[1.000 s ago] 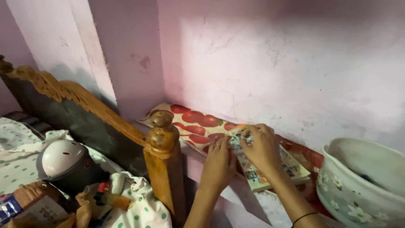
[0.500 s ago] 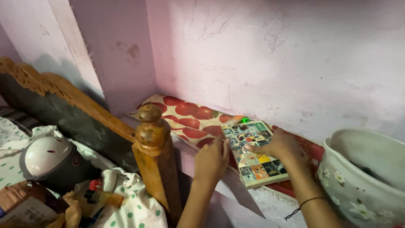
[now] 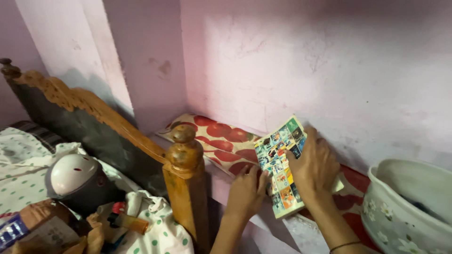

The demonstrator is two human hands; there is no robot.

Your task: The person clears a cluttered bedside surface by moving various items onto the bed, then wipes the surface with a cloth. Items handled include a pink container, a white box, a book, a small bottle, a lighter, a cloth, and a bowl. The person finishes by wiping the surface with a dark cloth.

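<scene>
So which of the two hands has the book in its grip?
The right hand: its fingers wrap over the colourful picture-covered book, tilting it up off the shelf. The left hand only rests at the book's lower left edge, beside the wooden bedpost.

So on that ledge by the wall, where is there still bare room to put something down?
The apple-print mat lies bare between the wall corner and the book that the right hand tilts up; the left hand is at its lower edge. Past the book, the flowered pot crowds the ledge. Beside the bedpost, the bed is cluttered.
</scene>
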